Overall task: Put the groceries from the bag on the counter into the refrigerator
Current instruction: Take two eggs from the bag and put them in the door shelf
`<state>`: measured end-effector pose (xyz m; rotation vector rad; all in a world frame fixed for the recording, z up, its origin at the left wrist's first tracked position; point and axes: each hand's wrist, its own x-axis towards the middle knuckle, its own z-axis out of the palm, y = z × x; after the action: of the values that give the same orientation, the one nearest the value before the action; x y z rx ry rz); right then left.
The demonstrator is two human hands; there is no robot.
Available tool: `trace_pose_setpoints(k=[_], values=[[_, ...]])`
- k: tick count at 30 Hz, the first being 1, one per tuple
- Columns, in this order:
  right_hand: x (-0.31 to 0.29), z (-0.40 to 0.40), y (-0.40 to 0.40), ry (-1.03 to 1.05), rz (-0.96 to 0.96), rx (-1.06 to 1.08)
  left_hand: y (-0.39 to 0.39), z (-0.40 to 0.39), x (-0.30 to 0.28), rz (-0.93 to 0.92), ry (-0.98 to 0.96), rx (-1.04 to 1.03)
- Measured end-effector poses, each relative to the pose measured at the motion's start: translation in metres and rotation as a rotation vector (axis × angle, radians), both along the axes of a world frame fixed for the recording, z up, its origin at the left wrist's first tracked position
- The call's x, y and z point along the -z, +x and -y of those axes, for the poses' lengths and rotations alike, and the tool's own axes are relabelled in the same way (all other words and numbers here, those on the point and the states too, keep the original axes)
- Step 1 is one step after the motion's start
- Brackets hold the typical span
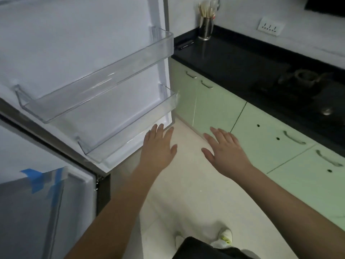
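Nearest, below both forearms: white sneakers with yellow-green accents [225, 238] on the pale cream tiled floor [186, 193], with a dark garment edge at the bottom of the frame.

Left of the left forearm: lower refrigerator compartment, grey-white panel carrying strips of blue tape [40, 181].

Left hand [158, 146]: palm down, fingers spread flat, holding nothing. Its fingertips lie at the lower outer corner of the open white refrigerator door [74, 43]; whether they touch it cannot be told.

Right hand [225, 148]: palm down, fingers splayed wide, empty, hovering over the floor just in front of the pale green cabinet fronts [220, 107], apart from the left hand.

Just above and left of the left hand: lower clear plastic door shelf [134, 128], nothing in it. Further up the door: upper clear plastic door shelf [104, 79], likewise bare.

Beyond the right hand: cabinet doors with curved metal handles [294, 138], topped by a black glossy stone counter [224, 58]. On it, far right: a dark gas hob with a burner [306, 79]. At the far end, against the white wall: a metal cup holding chopsticks and utensils [206, 25]. A white wall socket [269, 27] sits to its right.

Grocery bag: not in view; its place cannot be told.
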<state>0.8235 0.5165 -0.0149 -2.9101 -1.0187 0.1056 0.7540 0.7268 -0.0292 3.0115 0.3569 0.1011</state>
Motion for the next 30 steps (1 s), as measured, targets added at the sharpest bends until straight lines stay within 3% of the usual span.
trace_pose_setpoints(k=[12, 16, 23, 30], values=[[-0.004, 0.147, -0.04, -0.009, -0.004, 0.335, 0.024, 0.149, -0.015, -0.093, 0.013, 0.402], [-0.007, 0.215, -0.072, 0.018, -0.012, 0.444, 0.014, 0.223, -0.024, -0.052, 0.038, 0.656], [-0.029, 0.366, -0.136, 0.094, 0.045, 0.728, -0.003, 0.349, -0.044, -0.07, 0.033, 0.838], [-0.033, 0.456, -0.208, 0.086, 0.06, 0.924, -0.037, 0.468, -0.045, -0.084, 0.083, 1.047]])
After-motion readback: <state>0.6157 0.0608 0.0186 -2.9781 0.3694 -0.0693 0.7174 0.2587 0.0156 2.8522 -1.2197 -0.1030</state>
